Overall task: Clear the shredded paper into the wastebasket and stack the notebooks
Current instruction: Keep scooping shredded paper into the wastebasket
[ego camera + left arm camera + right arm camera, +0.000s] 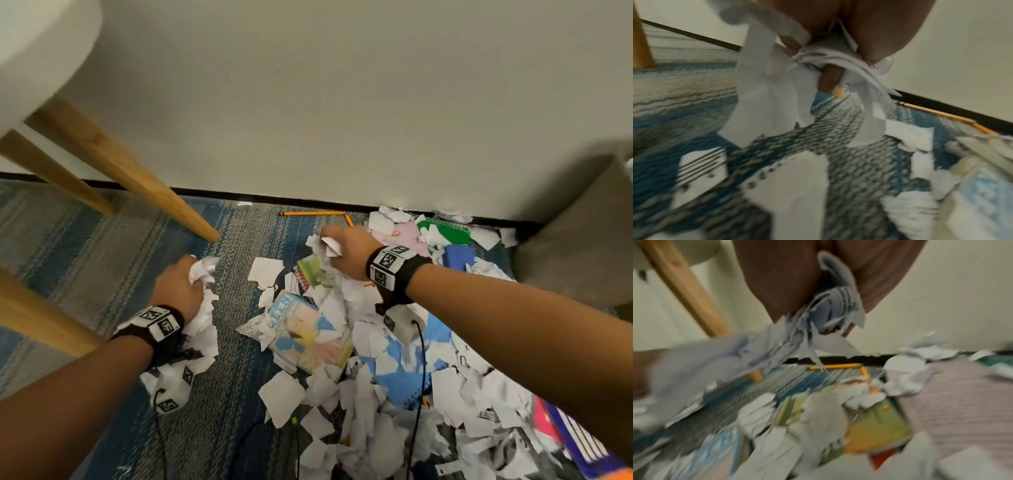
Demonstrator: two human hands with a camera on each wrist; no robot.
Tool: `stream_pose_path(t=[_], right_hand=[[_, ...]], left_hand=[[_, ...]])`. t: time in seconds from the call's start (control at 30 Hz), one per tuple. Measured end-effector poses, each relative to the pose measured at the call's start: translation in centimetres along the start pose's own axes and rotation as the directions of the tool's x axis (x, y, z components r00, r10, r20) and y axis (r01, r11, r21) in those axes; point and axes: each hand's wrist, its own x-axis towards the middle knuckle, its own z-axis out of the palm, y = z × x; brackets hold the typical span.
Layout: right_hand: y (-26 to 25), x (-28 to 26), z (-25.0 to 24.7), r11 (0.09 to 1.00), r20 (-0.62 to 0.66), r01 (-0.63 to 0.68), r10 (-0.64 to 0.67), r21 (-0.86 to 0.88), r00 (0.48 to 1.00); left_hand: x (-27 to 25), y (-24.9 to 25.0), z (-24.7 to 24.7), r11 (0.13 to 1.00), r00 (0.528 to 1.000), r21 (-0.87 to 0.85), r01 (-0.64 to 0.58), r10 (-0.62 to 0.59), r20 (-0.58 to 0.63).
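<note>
— Shredded paper point(373, 404) — where does it lie?

— Across the blue-and-grey carpet point(219, 394), thickest to my right and near me, thinning toward the middle. Part of it is up in my fists. My left hand point(178, 291) is curled tight round a wad of white scraps point(203, 308) that trail down past my wrist; the left wrist view shows the strips hanging between my fingers point(828, 79). My right hand point(346, 251) is clenched on another bunch point(330, 246), farther off and above the heap.

— And the notebooks?

— Half buried. A pastel one with blue lettering point(305, 332) lies in the middle, just nearer than my right hand. A yellow-green one point(311, 270) sits right under that hand. A light blue spiral one point(404, 363) lies under my right forearm, and pink point(404, 236), green point(448, 231) and dark blue point(459, 255) covers show by the far wall. One more with red and dark blue point(575, 442) is at the near right edge.

— Anything else down there?

— Two yellow pencils point(311, 213) along the black baseboard, meeting at their tips. Wooden legs point(126, 171) of a white table slant in on the left. A grey bin-like shape point(582, 246) stands far right, blurred; I cannot tell what it is.
</note>
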Motion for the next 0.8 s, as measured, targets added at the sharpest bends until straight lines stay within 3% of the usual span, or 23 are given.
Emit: stream_pose_path(t=[0.17,0.3,0.47,0.63,0.73,0.8], right_hand=[[4.1,-2.9,-7.2,0.985,-0.263,-0.096,0.131,0.144,0.956],[7.4,-6.4,-14.1,0.955,-0.488,-0.151,0.262,0.255,0.832],[10.2,-11.2,-22.3,0.947,-0.681,-0.144,0.307,0.286,0.665],[14.7,-18.4,-27.7,0.918,-0.814,-0.243,0.392,0.314,0.428],[17.9,-22.2,-27.9,0.867,-0.805,-0.373,0.464,0.329,0.369],[20.0,-24.2,-27.0,0.824,-0.776,-0.472,0.509,0.313,0.373]], left_hand=[[0.3,8.2,-0.8,0.988,0.990,-0.063,-0.141,0.139,-0.030],[1.4,18.8,-1.3,0.936,0.940,-0.102,-0.336,0.328,-0.090],[1.8,33.3,-3.5,0.818,0.838,-0.214,-0.535,0.479,-0.262],[-0.8,47.4,-4.4,0.642,0.715,-0.319,-0.697,0.584,-0.385],[-3.3,54.3,-3.3,0.506,0.631,-0.379,-0.775,0.641,-0.437],[-5.3,58.3,-1.8,0.422,0.581,-0.408,-0.809,0.677,-0.452]])
